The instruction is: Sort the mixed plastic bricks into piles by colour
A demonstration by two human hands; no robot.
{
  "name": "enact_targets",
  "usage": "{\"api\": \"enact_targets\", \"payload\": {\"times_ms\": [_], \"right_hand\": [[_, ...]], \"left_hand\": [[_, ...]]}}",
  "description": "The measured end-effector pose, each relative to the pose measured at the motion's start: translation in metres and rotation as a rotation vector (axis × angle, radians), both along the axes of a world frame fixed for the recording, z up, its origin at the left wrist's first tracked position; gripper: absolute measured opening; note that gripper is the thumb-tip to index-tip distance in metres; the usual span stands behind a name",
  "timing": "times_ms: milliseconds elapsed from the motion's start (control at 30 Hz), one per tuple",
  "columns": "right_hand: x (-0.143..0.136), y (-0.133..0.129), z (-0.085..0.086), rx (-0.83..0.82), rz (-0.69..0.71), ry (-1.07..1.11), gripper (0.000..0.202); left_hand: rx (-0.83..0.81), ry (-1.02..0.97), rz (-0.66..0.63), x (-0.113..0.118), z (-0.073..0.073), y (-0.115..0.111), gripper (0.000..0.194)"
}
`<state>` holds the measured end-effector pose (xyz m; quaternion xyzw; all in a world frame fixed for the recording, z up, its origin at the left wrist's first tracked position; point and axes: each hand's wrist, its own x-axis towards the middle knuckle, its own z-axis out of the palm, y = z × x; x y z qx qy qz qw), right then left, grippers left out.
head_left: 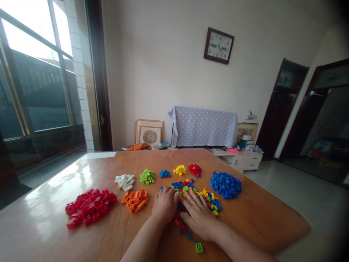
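Observation:
A mixed pile of small toy building bricks (pixel 185 185) in blue, red, green, yellow and orange lies on the brown table. At its left edge rests my left hand (pixel 164 204), fingers curled downward and fingertips hidden, so what they hold cannot be made out. My right hand (pixel 199 214) lies palm down over the pile, fingers stretched and spread, partly covering bricks. Yellow and blue bricks (pixel 214 201) show beyond its fingers. Near my right wrist, a green brick (pixel 199 248) lies apart, close to a few red and blue pieces.
Sorted heaps stand around: red bricks (pixel 91 206), orange bricks (pixel 135 200), white bricks (pixel 124 181), green bricks (pixel 147 176), small blue bricks (pixel 165 173), yellow bricks (pixel 180 169), another red heap (pixel 195 169), and large blue pieces (pixel 225 184). The table (pixel 261 214) has a rounded right edge.

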<state>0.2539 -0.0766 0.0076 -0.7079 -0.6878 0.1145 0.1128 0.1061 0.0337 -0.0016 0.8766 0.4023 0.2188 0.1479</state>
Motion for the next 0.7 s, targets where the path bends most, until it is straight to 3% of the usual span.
{"api": "enact_targets", "payload": {"times_ms": [200,433,600,700], "right_hand": [[-0.009,0.018,0.005,0.036,0.076,0.031,0.063],[0.006,0.006,0.005,0.078,0.140,0.032,0.056],[0.021,-0.001,0.005,0.139,0.076,0.042,0.051],[0.042,-0.004,0.000,0.235,-0.055,0.048,0.053]], "left_hand": [[0.001,0.036,0.011,0.002,-0.007,0.003,0.054],[0.032,0.080,0.029,0.005,-0.010,0.002,0.057],[0.044,0.093,0.020,0.006,-0.010,0.001,0.057],[0.035,0.104,0.018,0.005,-0.010,0.001,0.062]]}}
